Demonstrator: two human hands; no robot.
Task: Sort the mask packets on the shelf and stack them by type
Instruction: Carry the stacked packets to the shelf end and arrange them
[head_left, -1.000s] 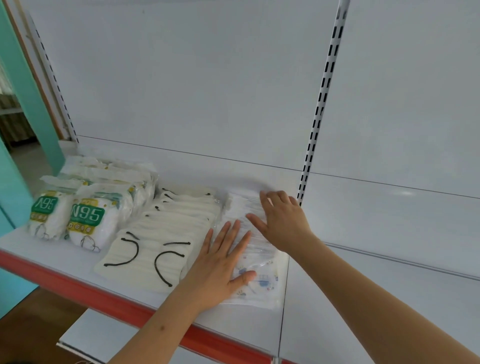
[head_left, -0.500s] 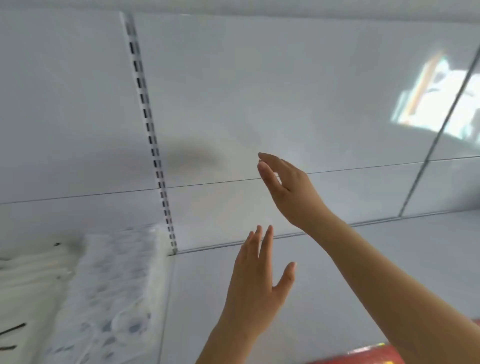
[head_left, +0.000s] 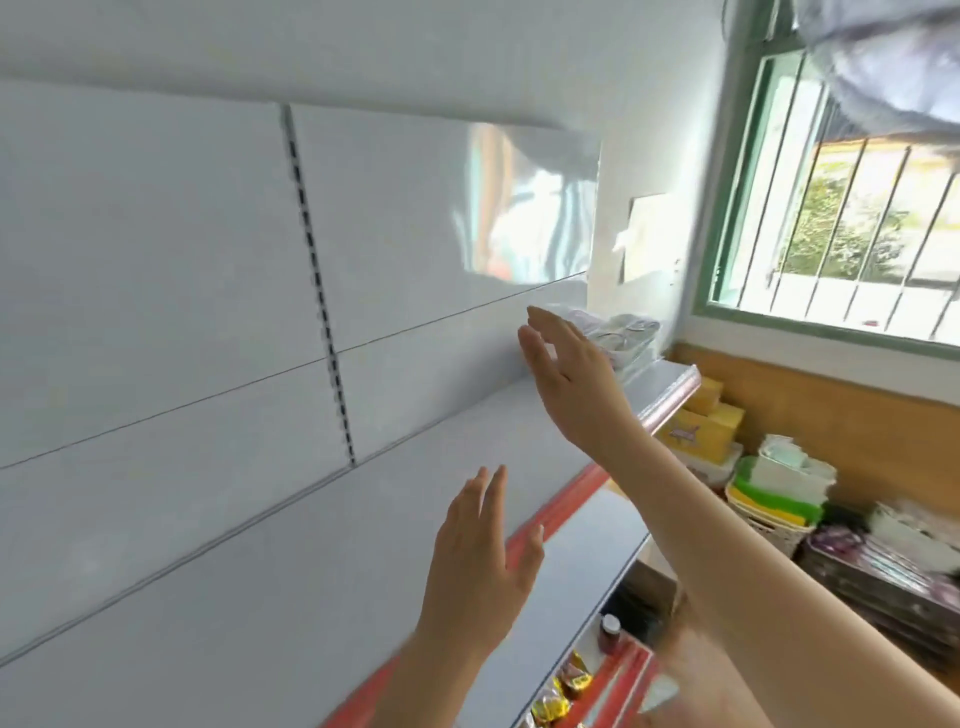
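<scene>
Head view: two hands are in frame, both held above the white shelf (head_left: 322, 561) and neither holding anything. Left hand (head_left: 480, 551) is raised with fingers straight and close together, thumb spread to the side, palm turned away from the camera. Right hand (head_left: 569, 374) is extended further along the shelf, fingers straight and slightly apart, its fingertips just beside one pile of clear mask packets (head_left: 618, 332). That pile lies at the far right end of the shelf, against the back panel (head_left: 171, 270); the number of packets in it cannot be counted because of blur. One slotted upright (head_left: 319, 291) divides the back panel. One red edge strip (head_left: 545, 525) runs along the shelf front.

Beyond the shelf end, one green-framed barred window (head_left: 852, 202) is visible. Below it stand yellow boxes (head_left: 701, 421), about three, and stacked goods on the floor. Small yellow packets (head_left: 561, 691) and one dark jar (head_left: 609, 631) sit on a lower shelf.

Difference from half a second earlier: the view has swung right, so the sorted white and printed packet stacks at the left have left the frame, and the window and the far pile have entered it. Both hands remain flat and empty.
</scene>
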